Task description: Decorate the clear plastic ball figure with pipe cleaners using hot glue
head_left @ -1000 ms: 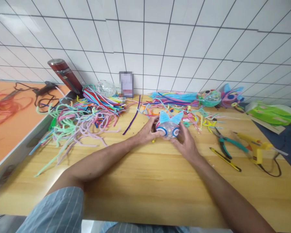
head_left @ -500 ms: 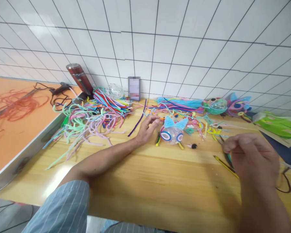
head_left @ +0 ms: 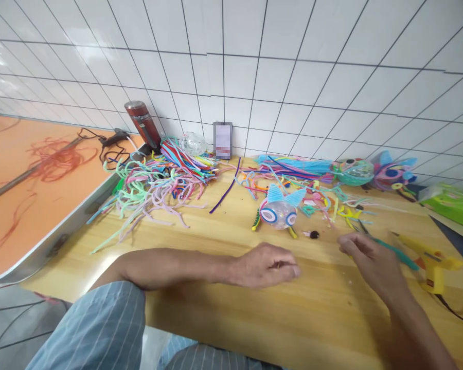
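Observation:
My left hand (head_left: pixel 268 265) hovers over the front of the wooden table, its fingers curled in toward the thumb. What it holds, if anything, is hidden. To the right, my right hand (head_left: pixel 372 259) has thumb and fingers pinched together; anything between them is too small to make out. Just beyond my hands stands a clear ball figure (head_left: pixel 280 215) with blue pipe-cleaner ears, ringed eyes and yellow-green feet. A small dark pompom-like piece (head_left: pixel 314 235) lies beside it. Behind my right hand are teal-handled pliers (head_left: pixel 397 253) and a yellow glue gun (head_left: pixel 434 262).
Loose pipe cleaners (head_left: pixel 150 198) spread on the left, near a leaning red-brown thermos (head_left: pixel 143 126). A phone (head_left: pixel 223 140) leans on the tiled wall. Finished-looking ball figures (head_left: pixel 354 171) stand at the back right. A green package (head_left: pixel 449 208) lies at the right edge.
My left hand has drawn back from beside the ball figure toward the table's front. My right hand has moved left and lower, uncovering the glue gun. The view has shifted slightly left.

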{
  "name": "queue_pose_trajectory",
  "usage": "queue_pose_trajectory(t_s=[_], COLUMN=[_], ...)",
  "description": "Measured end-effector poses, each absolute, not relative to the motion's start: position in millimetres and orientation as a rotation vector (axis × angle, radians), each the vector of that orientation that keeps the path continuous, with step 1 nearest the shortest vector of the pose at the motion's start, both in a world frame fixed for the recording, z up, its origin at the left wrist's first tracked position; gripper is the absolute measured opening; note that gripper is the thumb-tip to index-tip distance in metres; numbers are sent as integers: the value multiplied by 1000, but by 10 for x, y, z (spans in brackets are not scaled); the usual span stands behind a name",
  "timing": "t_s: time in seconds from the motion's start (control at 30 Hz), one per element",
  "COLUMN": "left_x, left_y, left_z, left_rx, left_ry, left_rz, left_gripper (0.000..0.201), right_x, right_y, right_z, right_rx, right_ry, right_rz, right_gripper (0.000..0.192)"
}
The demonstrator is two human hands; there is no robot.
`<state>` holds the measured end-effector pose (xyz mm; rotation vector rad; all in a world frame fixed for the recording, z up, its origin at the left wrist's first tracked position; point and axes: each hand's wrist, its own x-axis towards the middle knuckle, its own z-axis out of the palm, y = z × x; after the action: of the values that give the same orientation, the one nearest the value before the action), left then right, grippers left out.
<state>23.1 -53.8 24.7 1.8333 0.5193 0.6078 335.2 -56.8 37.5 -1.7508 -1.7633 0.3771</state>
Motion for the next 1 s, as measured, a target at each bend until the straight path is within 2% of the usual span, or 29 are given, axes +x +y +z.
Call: queue_pose_trajectory(t_s=[0.1, 0.3, 0.47, 0.7, 1.0], left_x=[322, 380, 353, 369, 370], left_y=[-637, -644, -641, -669, -670], left_z=[19, -250, -260, -280, -273], left_rx=[1748, 1905, 1903, 1958, 2038], left_ry=[561, 486, 481, 459, 405], left_rz=[483, 551, 511, 573, 592], left_gripper=[30, 33, 32, 28, 26], right_x=[3416, 3648, 3828, 3827, 3942], right_y=[-545, -540, -487, -216, -111], right_z=[364, 491, 544, 381, 373], right_rx=[-1848, -1959, -2028, -2002, -2017], right_ry=[-1779, -1576, -1439, -1479, -1368], right_rz=[345, 277, 228, 235, 273], right_gripper=[40, 37, 34, 27, 37])
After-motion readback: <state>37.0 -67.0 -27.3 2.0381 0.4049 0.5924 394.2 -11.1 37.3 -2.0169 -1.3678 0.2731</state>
